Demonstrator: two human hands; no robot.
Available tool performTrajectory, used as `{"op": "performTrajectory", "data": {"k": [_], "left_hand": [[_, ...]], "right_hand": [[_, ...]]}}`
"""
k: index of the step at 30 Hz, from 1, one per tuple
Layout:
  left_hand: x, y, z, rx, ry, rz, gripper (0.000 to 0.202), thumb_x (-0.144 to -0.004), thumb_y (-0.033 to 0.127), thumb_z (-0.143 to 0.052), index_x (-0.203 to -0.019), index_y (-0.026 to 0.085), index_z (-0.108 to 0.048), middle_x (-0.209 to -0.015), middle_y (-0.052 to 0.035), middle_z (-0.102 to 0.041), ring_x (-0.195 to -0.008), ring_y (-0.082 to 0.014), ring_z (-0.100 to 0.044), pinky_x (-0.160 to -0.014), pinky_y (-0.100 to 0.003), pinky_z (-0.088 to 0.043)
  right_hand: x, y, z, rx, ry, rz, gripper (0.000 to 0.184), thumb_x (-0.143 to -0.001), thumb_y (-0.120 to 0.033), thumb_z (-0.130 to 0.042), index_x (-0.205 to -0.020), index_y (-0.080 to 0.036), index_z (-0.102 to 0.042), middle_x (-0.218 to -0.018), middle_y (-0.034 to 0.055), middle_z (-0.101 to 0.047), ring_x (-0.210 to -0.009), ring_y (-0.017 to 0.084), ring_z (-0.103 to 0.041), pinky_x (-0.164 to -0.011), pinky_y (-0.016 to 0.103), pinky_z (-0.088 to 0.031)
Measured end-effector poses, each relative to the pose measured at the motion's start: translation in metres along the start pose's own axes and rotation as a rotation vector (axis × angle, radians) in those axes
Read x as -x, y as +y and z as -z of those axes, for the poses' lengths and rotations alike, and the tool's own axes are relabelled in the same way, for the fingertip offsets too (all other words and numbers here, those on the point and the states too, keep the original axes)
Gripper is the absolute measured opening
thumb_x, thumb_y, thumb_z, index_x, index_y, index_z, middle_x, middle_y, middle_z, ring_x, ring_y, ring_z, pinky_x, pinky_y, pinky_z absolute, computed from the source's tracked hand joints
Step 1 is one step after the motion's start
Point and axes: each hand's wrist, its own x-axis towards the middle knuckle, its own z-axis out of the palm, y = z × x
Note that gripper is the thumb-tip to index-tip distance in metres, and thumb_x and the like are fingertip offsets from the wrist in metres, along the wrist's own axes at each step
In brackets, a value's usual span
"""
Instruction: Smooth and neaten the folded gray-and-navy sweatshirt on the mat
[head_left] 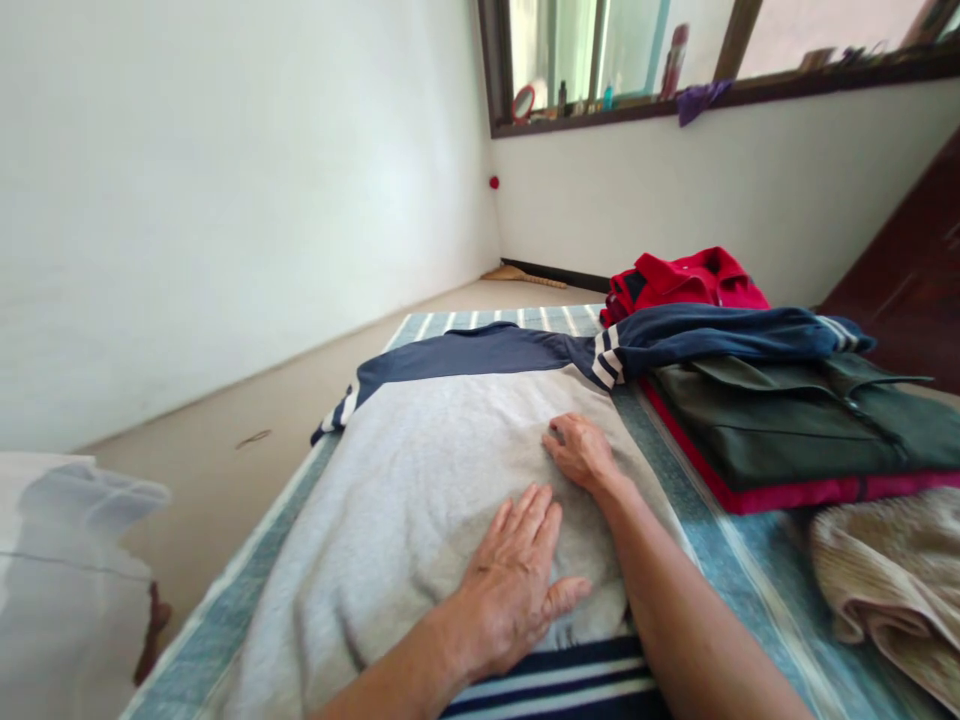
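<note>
A light grey sweatshirt [420, 450] with navy shoulders lies spread on the blue striped bedcover [720, 530]. White stripes mark its sleeves, and a navy striped hem band is nearest me. My left hand [517, 570] rests palm down on the lower body of the sweatshirt, fingers stretched out and thumb apart. Farther up, near the right side seam, my right hand [581, 450] touches the cloth with its fingers loosely bent, gripping nothing that I can see. The right sleeve [720, 335] stretches out across a pile of clothes; the left one hangs toward the bed's edge.
Folded dark green [795, 420] and crimson garments lie stacked at the right, with a red garment [697, 280] behind. A beige towel-like cloth [892, 580] sits at the right front. White sheer material [75, 580] stands at the left. Walls rise behind, with a cluttered windowsill [600, 118].
</note>
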Motion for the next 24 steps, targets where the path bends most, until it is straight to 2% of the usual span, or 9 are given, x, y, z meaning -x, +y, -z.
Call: {"op": "performTrajectory", "data": {"k": [8, 13, 16, 18, 21, 24], "left_hand": [[0.017, -0.04, -0.011, -0.02, 0.058, 0.182, 0.07, -0.096, 0.056, -0.037, -0.151, 0.013, -0.027, -0.16, -0.0142, -0.014, -0.148, -0.0264, -0.006, -0.119, -0.05, -0.013], [0.023, -0.04, -0.011, 0.062, 0.011, 0.204, 0.073, -0.095, 0.054, -0.041, -0.151, 0.011, -0.024, -0.16, -0.0149, -0.013, -0.148, -0.0255, -0.005, -0.119, -0.047, -0.011], [0.029, -0.045, -0.004, 0.146, 0.043, 0.182, 0.072, -0.095, 0.053, -0.042, -0.149, 0.009, -0.029, -0.159, -0.0171, -0.018, -0.147, -0.0262, -0.011, -0.119, -0.044, -0.015], [0.04, -0.059, 0.001, 0.159, 0.151, 0.183, 0.068, -0.094, 0.051, -0.045, -0.147, 0.01, -0.033, -0.158, -0.0176, -0.023, -0.146, -0.0271, -0.017, -0.119, -0.045, -0.018], [0.065, -0.095, 0.008, 0.097, 0.435, 0.249, 0.058, -0.093, 0.046, -0.047, -0.14, 0.014, -0.044, -0.154, -0.0169, -0.034, -0.143, -0.0272, -0.028, -0.116, -0.047, -0.025], [0.099, -0.132, 0.01, 0.081, 0.637, 0.467, 0.054, -0.088, 0.045, -0.049, -0.13, 0.012, -0.053, -0.143, -0.0181, -0.049, -0.135, -0.0295, -0.043, -0.113, -0.045, -0.032]], "right_hand": [[0.003, 0.002, -0.001, -0.006, -0.002, 0.011, 0.022, -0.089, -0.03, -0.053, -0.099, -0.017, -0.068, -0.103, 0.0095, -0.069, -0.1, 0.021, -0.06, -0.084, 0.027, -0.04], [0.006, 0.005, -0.005, -0.003, -0.001, 0.019, 0.024, -0.089, -0.031, -0.052, -0.1, -0.018, -0.069, -0.106, 0.0099, -0.069, -0.098, 0.023, -0.061, -0.082, 0.029, -0.041], [0.008, 0.008, -0.007, -0.005, -0.004, 0.029, 0.026, -0.089, -0.031, -0.051, -0.104, -0.018, -0.068, -0.11, 0.0102, -0.068, -0.101, 0.023, -0.061, -0.085, 0.03, -0.042], [0.009, 0.011, -0.008, -0.004, -0.012, 0.031, 0.029, -0.09, -0.032, -0.049, -0.106, -0.017, -0.068, -0.112, 0.0107, -0.068, -0.102, 0.025, -0.061, -0.086, 0.031, -0.043], [0.009, 0.013, -0.009, 0.001, -0.031, 0.027, 0.032, -0.09, -0.034, -0.047, -0.107, -0.016, -0.067, -0.113, 0.0119, -0.067, -0.101, 0.027, -0.062, -0.086, 0.033, -0.044], [0.009, 0.015, -0.01, 0.001, -0.049, 0.032, 0.034, -0.09, -0.035, -0.047, -0.108, -0.014, -0.067, -0.114, 0.0131, -0.067, -0.102, 0.028, -0.062, -0.088, 0.034, -0.044]]}}
